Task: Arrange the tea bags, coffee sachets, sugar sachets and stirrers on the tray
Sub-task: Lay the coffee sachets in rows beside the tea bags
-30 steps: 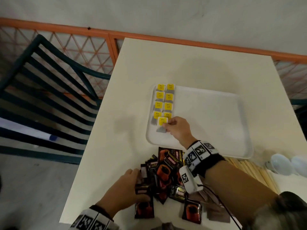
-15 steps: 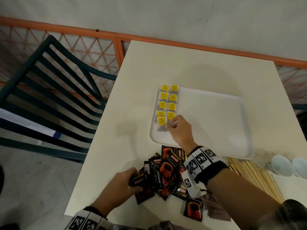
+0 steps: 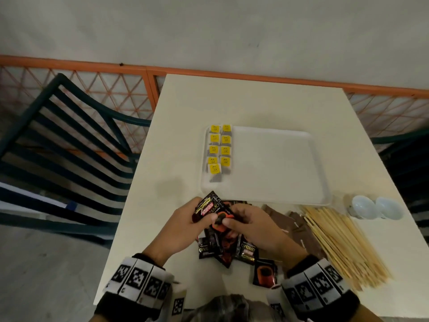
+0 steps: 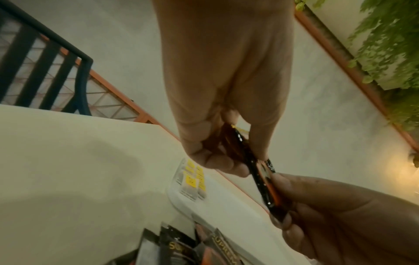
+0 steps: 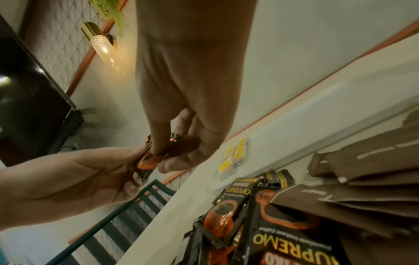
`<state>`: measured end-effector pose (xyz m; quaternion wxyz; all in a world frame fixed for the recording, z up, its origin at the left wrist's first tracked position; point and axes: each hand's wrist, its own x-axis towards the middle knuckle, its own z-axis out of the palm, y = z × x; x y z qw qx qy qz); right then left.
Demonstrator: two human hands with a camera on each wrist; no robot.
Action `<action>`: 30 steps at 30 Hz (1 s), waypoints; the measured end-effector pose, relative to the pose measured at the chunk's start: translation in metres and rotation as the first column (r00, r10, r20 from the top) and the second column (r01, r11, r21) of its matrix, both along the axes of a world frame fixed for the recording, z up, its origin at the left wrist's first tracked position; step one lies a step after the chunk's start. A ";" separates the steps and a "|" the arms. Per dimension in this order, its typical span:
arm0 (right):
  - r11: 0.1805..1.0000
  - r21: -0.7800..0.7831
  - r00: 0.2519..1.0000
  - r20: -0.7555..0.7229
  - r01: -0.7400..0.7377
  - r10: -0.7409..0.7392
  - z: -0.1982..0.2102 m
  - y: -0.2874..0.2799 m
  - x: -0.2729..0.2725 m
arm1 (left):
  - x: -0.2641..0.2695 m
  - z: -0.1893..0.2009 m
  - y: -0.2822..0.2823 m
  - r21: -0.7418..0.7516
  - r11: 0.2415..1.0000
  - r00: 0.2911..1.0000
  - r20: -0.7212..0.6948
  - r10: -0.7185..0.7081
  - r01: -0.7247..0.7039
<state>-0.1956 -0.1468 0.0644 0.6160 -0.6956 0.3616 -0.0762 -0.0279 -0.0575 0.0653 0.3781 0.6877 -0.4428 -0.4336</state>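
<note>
A café: cream table (image 3: 243, 105), slatted chairs (image 3: 69, 135), wall lamp (image 5: 103, 46), hanging greenery (image 4: 390, 50).

Nine tea bags (image 3: 219, 149), two cups (image 3: 376, 208)

Both hands (image 3: 183, 225) (image 3: 253, 225) together, fingers pinched.

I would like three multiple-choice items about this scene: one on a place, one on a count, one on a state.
1. Where on the tray do the tea bags lie?
A. along its left side
B. in its middle
C. along its right side

2. How many tea bags are on the tray?
A. four
B. six
C. nine

3. What are the two hands doing?
A. resting flat on the table
B. both gripping coffee sachets
C. holding stirrers

Key:
1 A, the yellow tags run down the left side.
2 C, two columns, five and four.
3 B, the left hand and right hand pinch the black sachets above the pile.
</note>
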 end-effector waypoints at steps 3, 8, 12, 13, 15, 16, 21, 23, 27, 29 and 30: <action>0.992 0.035 0.993 0.018 0.119 -0.120 0.002 -0.003 -0.014 | -0.009 0.002 -0.008 0.013 0.999 0.999 -0.023 0.043 -0.043; 0.920 -0.081 0.922 -0.028 0.384 -0.387 -0.004 -0.024 -0.050 | -0.025 -0.023 -0.020 0.144 0.986 0.967 0.249 0.048 -0.086; 0.890 -0.147 0.895 -0.057 0.431 -0.442 -0.005 -0.038 -0.081 | -0.062 -0.049 -0.021 0.330 0.944 0.841 0.508 -0.184 0.007; 0.892 -0.153 0.896 -0.068 0.425 -0.439 -0.006 -0.041 -0.087 | -0.068 -0.052 -0.021 0.335 0.942 0.817 0.547 -0.180 -0.017; 0.900 -0.150 0.902 -0.083 0.408 -0.423 -0.008 -0.045 -0.096 | -0.074 -0.053 -0.022 0.316 0.945 0.826 0.551 -0.115 -0.079; 0.904 -0.142 0.905 -0.081 0.403 -0.417 -0.009 -0.047 -0.100 | -0.076 -0.051 -0.024 0.304 0.946 0.842 0.535 -0.072 -0.112; 0.933 -0.135 0.936 -0.072 0.334 -0.346 -0.021 -0.064 -0.118 | -0.080 -0.040 -0.028 0.283 0.928 0.812 0.583 0.033 -0.241; 0.938 -0.145 0.944 -0.058 0.315 -0.325 -0.022 -0.072 -0.122 | -0.079 -0.036 -0.029 0.243 0.940 0.871 0.481 0.098 -0.240; 0.952 -0.133 0.958 -0.031 0.277 -0.284 -0.021 -0.091 -0.119 | -0.081 -0.024 -0.032 0.161 0.950 0.923 0.325 0.205 -0.268; 0.949 -0.115 0.956 -0.005 0.292 -0.295 -0.020 -0.102 -0.113 | -0.083 -0.017 -0.033 0.123 0.940 0.927 0.249 0.280 -0.317; 0.945 -0.098 0.950 0.012 0.311 -0.311 -0.020 -0.107 -0.108 | -0.084 -0.014 -0.032 0.108 0.932 0.927 0.195 0.321 -0.346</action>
